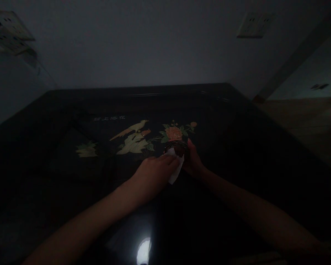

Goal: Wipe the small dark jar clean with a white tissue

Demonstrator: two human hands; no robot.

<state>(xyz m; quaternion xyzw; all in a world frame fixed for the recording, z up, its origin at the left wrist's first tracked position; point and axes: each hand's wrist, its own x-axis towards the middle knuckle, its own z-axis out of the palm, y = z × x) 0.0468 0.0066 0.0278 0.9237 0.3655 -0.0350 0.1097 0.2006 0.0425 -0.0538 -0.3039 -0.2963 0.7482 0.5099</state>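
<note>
My left hand (156, 170) pinches a white tissue (174, 177) against the dark round object (182, 148), which lies just beyond those fingertips; my right hand (193, 159) grips its right side, over the black tabletop (223, 147).

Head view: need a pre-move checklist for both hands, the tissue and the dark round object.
1. Tissue held in left hand: ok.
2. Right hand on the right side of the dark round object: ok.
3. Tissue inside the object or only at its rim: cannot tell.
4. Object's base resting on the table: cannot tell.
5. Lighting: not ok, very dim.
</note>
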